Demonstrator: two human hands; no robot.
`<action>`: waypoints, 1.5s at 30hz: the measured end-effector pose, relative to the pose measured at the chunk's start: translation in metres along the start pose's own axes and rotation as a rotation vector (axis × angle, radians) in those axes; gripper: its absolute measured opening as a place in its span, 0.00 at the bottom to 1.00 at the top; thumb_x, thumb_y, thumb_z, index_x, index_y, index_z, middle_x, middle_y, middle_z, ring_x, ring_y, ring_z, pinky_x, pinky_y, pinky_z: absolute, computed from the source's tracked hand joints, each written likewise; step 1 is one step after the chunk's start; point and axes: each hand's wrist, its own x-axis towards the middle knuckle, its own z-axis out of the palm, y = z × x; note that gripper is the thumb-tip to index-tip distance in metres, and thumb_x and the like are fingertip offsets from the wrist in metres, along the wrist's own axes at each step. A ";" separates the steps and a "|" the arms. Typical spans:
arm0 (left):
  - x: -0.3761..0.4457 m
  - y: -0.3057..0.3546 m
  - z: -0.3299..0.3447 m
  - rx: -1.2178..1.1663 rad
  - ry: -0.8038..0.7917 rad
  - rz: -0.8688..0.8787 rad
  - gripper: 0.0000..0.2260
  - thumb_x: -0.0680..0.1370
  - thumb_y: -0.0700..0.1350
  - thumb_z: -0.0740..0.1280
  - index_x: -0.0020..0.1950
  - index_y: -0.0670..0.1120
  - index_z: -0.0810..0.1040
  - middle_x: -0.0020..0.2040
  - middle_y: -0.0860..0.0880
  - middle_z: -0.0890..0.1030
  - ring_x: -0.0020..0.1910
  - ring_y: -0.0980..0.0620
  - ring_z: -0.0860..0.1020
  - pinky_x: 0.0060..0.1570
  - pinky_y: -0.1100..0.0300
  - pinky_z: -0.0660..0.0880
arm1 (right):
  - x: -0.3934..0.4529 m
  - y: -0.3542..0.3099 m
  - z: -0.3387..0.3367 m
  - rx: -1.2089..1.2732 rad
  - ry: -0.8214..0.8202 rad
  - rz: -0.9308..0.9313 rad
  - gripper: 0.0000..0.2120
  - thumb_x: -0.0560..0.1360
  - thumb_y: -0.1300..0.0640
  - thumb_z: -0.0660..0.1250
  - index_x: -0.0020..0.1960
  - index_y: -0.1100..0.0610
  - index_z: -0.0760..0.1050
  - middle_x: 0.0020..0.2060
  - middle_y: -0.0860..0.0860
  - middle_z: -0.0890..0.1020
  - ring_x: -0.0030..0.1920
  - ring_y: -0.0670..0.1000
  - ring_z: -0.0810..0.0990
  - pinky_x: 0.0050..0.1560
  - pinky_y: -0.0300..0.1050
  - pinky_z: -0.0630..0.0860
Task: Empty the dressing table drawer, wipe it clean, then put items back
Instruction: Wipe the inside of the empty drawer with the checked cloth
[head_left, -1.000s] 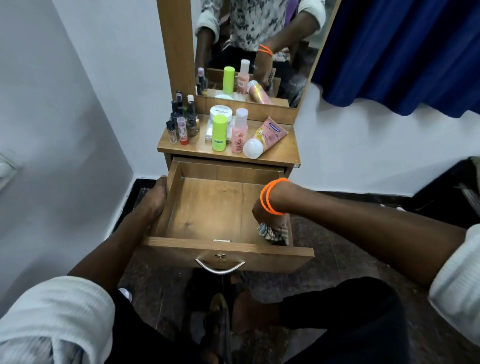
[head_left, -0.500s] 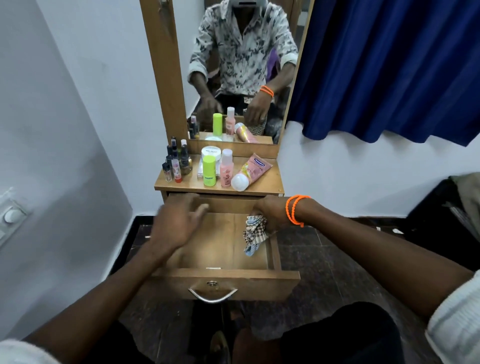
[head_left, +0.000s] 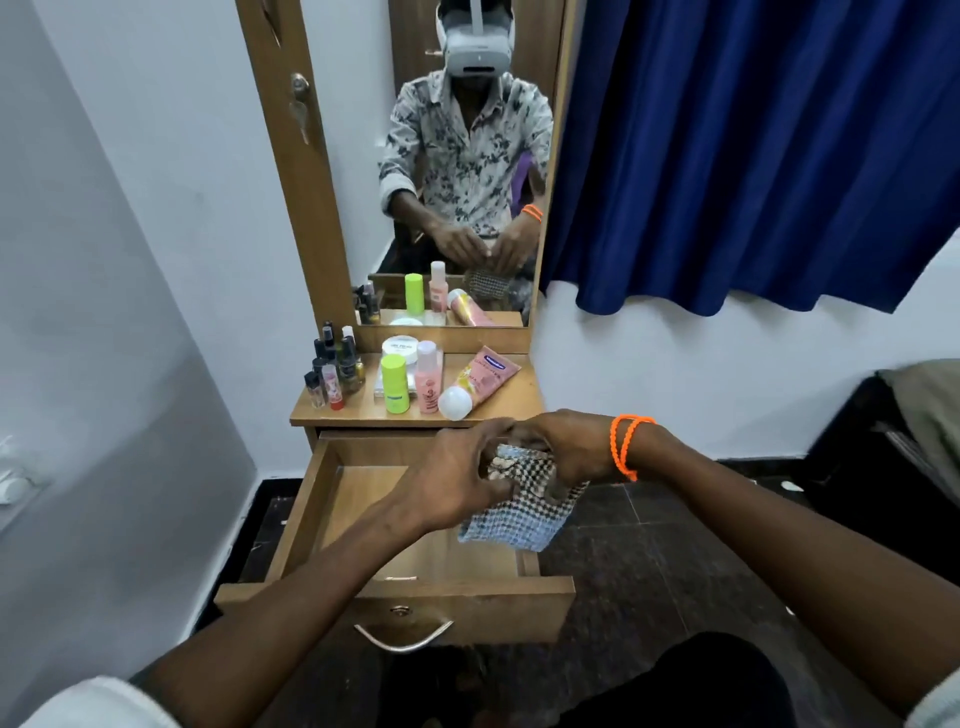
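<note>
The wooden drawer (head_left: 358, 499) of the dressing table stands pulled out with a bare wooden bottom. Above its right side I hold a checked cloth (head_left: 524, 512) with both hands. My left hand (head_left: 457, 478) grips the cloth's upper left part with curled fingers. My right hand (head_left: 566, 447), with orange bands at the wrist, pinches its top edge. On the tabletop (head_left: 514, 400) stand a green bottle (head_left: 394, 383), a pink bottle (head_left: 428, 383), a white jar (head_left: 400, 349), a pink tube (head_left: 480, 376), a white ball-shaped item (head_left: 455, 403) and several small dark bottles (head_left: 335, 366).
A mirror (head_left: 457, 156) rises behind the tabletop in a wooden frame. A blue curtain (head_left: 753, 145) hangs at the right. White walls close in at left and behind. The floor is dark tile (head_left: 649, 545). A dark piece of furniture (head_left: 893, 441) stands at far right.
My left hand left the drawer's left side and came over to the cloth. My right hand lifted the cloth out of the drawer's right corner. My view tilted upward.
</note>
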 end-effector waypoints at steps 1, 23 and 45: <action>0.005 0.002 -0.004 0.000 -0.006 -0.013 0.23 0.73 0.44 0.77 0.66 0.54 0.78 0.42 0.60 0.81 0.39 0.67 0.79 0.35 0.71 0.72 | 0.015 0.016 0.002 0.006 0.020 -0.033 0.23 0.74 0.74 0.66 0.24 0.57 0.71 0.19 0.52 0.77 0.25 0.39 0.76 0.31 0.30 0.73; 0.097 -0.027 0.034 0.944 0.074 0.236 0.10 0.80 0.44 0.65 0.61 0.47 0.79 0.59 0.47 0.83 0.63 0.44 0.74 0.63 0.49 0.69 | 0.171 0.110 0.085 -0.195 0.916 -0.052 0.31 0.63 0.66 0.75 0.64 0.52 0.78 0.64 0.53 0.80 0.62 0.56 0.79 0.52 0.54 0.78; 0.102 -0.059 0.037 0.879 0.193 0.168 0.20 0.77 0.50 0.71 0.68 0.48 0.75 0.68 0.46 0.77 0.71 0.43 0.70 0.72 0.45 0.63 | 0.249 0.125 0.018 -0.250 0.675 -0.004 0.29 0.77 0.57 0.66 0.75 0.42 0.64 0.75 0.49 0.67 0.72 0.56 0.67 0.67 0.56 0.70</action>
